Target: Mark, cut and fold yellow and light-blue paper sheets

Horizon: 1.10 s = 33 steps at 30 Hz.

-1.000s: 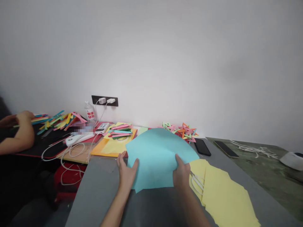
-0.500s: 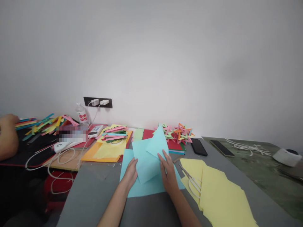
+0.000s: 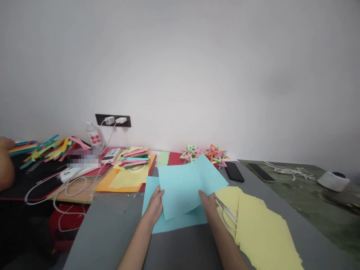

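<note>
A light blue sheet of paper point(image 3: 181, 187) is held up off the table between my two hands, its right part bent upward. My left hand point(image 3: 155, 203) grips its left edge, thumb on top. At the lower right edge, my right hand point(image 3: 207, 202) pinches the sheet; most of its fingers are hidden behind the paper. Beneath lies another light blue sheet point(image 3: 171, 226), flat on the grey table point(image 3: 112, 225). Scissors with pale handles point(image 3: 228, 213) rest on fanned yellow sheets point(image 3: 264, 228) just right of my right hand.
Folded paper stars point(image 3: 217, 154) sit behind the blue sheet beside a black phone point(image 3: 234, 172). Paper strips point(image 3: 136, 159) lie on yellow and orange sheets at left. White cables point(image 3: 70, 187), a power strip point(image 3: 70, 174) and a bottle point(image 3: 94, 137) stand further left. Another person's arm point(image 3: 5, 165) shows at far left.
The upper blue sheet has been unfolded: its raised corner flap has swung out to the right. My right hand has moved right and down with that side. My left hand keeps its hold.
</note>
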Each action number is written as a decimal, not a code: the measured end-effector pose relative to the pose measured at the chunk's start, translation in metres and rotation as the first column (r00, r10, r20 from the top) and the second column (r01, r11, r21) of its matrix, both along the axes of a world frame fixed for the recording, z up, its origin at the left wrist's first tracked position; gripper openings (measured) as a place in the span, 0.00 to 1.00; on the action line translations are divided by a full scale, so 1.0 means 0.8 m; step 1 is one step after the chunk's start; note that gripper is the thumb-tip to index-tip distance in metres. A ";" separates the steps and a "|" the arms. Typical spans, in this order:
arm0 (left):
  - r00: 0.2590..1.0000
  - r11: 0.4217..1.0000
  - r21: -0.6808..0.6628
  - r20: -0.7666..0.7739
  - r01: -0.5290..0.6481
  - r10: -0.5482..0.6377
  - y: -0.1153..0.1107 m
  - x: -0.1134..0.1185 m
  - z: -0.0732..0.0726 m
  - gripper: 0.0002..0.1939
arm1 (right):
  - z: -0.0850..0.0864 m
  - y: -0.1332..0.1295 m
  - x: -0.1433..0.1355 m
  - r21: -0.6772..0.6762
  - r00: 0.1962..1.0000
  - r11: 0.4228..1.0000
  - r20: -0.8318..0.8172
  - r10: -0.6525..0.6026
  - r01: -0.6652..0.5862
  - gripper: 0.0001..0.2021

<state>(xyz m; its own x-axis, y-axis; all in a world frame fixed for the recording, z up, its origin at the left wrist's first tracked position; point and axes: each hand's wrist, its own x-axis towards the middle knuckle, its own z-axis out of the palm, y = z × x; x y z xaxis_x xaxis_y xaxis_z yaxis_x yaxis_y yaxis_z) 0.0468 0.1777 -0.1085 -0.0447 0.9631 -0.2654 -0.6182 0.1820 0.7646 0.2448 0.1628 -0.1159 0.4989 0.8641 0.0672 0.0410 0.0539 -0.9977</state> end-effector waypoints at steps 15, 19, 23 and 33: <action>0.997 0.996 0.054 -0.003 0.073 -0.073 -0.010 0.002 0.012 0.21 | 0.011 -0.029 -0.047 -0.086 0.310 0.861 0.911 0.271 -0.501 0.48; 0.998 0.998 0.056 -0.048 0.037 -0.034 -0.011 0.005 0.008 0.25 | 0.019 -0.035 -0.034 -0.045 0.415 0.822 0.847 0.333 -0.568 0.42; 0.995 0.995 0.093 -0.098 0.024 -0.015 -0.013 0.005 0.006 0.34 | 0.033 -0.037 -0.010 -0.045 0.588 0.768 0.615 0.525 -0.639 0.43; 0.919 0.931 0.143 -0.264 0.337 -0.292 -0.030 0.006 0.026 0.30 | 0.003 0.013 -0.009 -0.067 0.908 0.971 -0.374 0.189 -0.230 0.34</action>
